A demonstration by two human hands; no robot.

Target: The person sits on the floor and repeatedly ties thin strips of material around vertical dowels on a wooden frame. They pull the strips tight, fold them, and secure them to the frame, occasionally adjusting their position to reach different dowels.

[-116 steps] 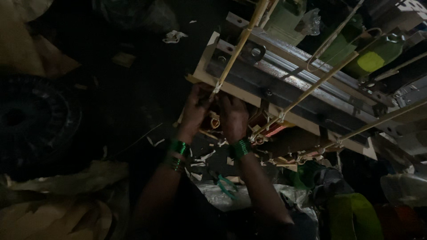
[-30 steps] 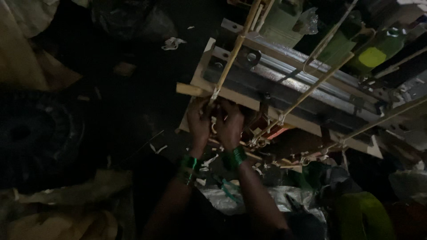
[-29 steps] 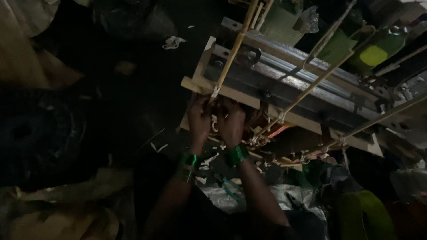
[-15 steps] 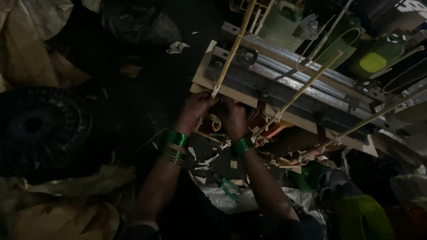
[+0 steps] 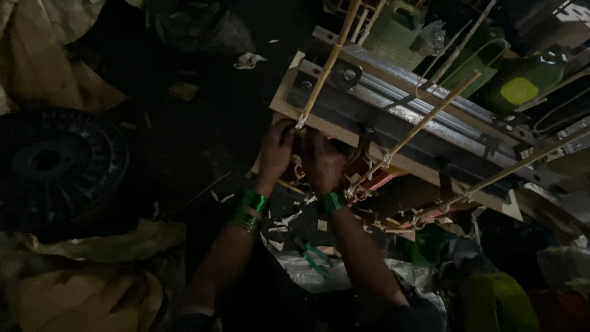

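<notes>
A dim, cluttered floor [image 5: 203,129] is seen from above, strewn with paper scraps and crumpled plastic sheets. Both hands are raised to the near edge of a long frame [image 5: 399,123] built of pale wooden boards and grey metal bars, which is set slantwise up and to the right of them. The left hand [image 5: 275,154] is curled with its fingers tucked under the frame's edge, just below the lower end of a thin stick [image 5: 326,67] that runs up and away from it; what is pinched cannot be told in the dark. The right hand [image 5: 322,163] is closed just beside the left, nearly touching it, knuckles up, and its grip is likewise hidden. Green bangles [image 5: 251,209] are worn on the left wrist and one green band [image 5: 330,201] on the right. Further sticks [image 5: 424,123] are laid across the frame to the right of the hands. A large black spool [image 5: 55,166] is set well to the left of the left arm, and green jugs [image 5: 522,86] are seen beyond the frame.
</notes>
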